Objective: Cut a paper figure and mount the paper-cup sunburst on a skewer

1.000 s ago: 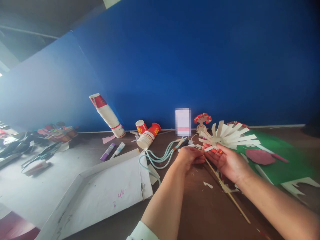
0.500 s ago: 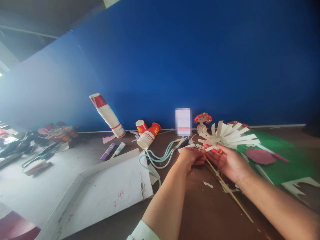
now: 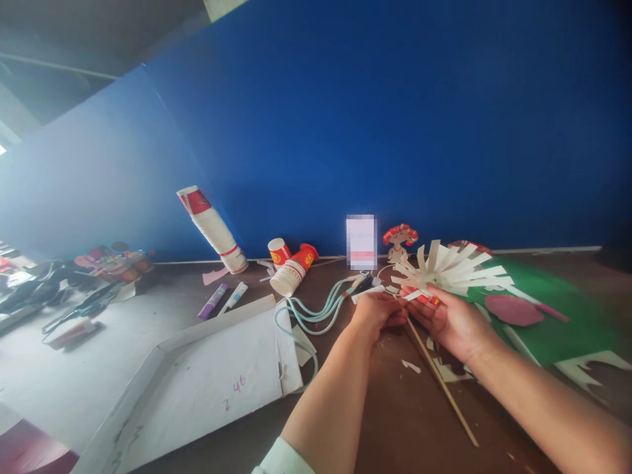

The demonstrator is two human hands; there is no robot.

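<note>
A paper cup cut into fanned white strips [image 3: 447, 270], with a red base, rests in my right hand [image 3: 451, 319]. The fingers of that hand curl around the base from below, palm partly turned up. My left hand [image 3: 378, 313] meets it at the base, its fingers closed at the upper end of a thin wooden stick [image 3: 442, 378]. The stick slants down towards me between my forearms. Its upper tip is hidden by the fingers, so I cannot tell whether it is joined to the cup.
Left of my arms lies a white box lid [image 3: 197, 388], with a pale blue cable [image 3: 316, 322] beside it. Behind are paper cups [image 3: 291, 273], a tall cup stack [image 3: 212, 227], glue sticks [image 3: 213, 301] and a paper figure [image 3: 399, 240]. Green card [image 3: 567, 329] and a pink paper piece [image 3: 513, 309] lie right.
The stick's lower end has swung to the left, towards the middle between my forearms. Both hands and the cut cup stay almost in place.
</note>
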